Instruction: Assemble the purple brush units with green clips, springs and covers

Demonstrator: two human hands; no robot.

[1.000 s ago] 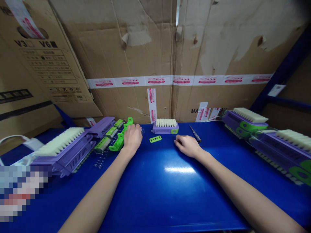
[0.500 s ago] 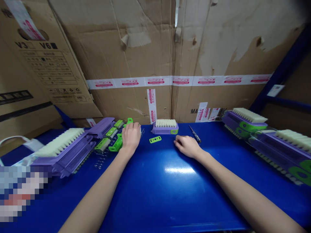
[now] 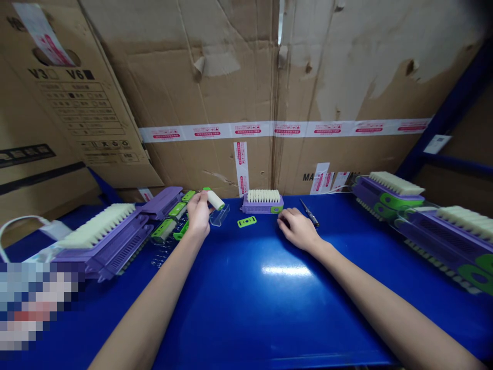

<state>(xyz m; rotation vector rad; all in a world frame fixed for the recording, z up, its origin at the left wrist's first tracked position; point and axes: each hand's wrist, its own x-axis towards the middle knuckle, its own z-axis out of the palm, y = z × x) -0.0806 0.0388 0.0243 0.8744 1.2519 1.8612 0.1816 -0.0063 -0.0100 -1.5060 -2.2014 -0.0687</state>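
Between the thumb and fingers of my left hand (image 3: pixel 199 215) is a small white block with a green end (image 3: pixel 215 201), tilted and raised off the table. Just right of that hand lies a clear plastic piece (image 3: pixel 220 216). My right hand (image 3: pixel 298 228) rests on the blue table with its fingers loosely curled and nothing seen in them. A screwdriver (image 3: pixel 309 213) lies beyond it. Between the hands are a flat green plate with holes (image 3: pixel 247 221) and a purple unit with white bristle-like rows (image 3: pixel 263 201). Green frames (image 3: pixel 181 231) are partly hidden behind my left forearm.
Several green-topped blocks (image 3: pixel 164 231) stand in a row at left, with small screws (image 3: pixel 159 255) nearby. Larger purple units (image 3: pixel 103 241) sit on the left, and more purple units (image 3: pixel 442 231) on the right. A cardboard wall (image 3: pixel 215 103) closes off the back.
My left hand has lifted and turned slightly left, and the white block now shows in its fingers. The clear plastic piece has come into fuller view. My right hand has barely moved.
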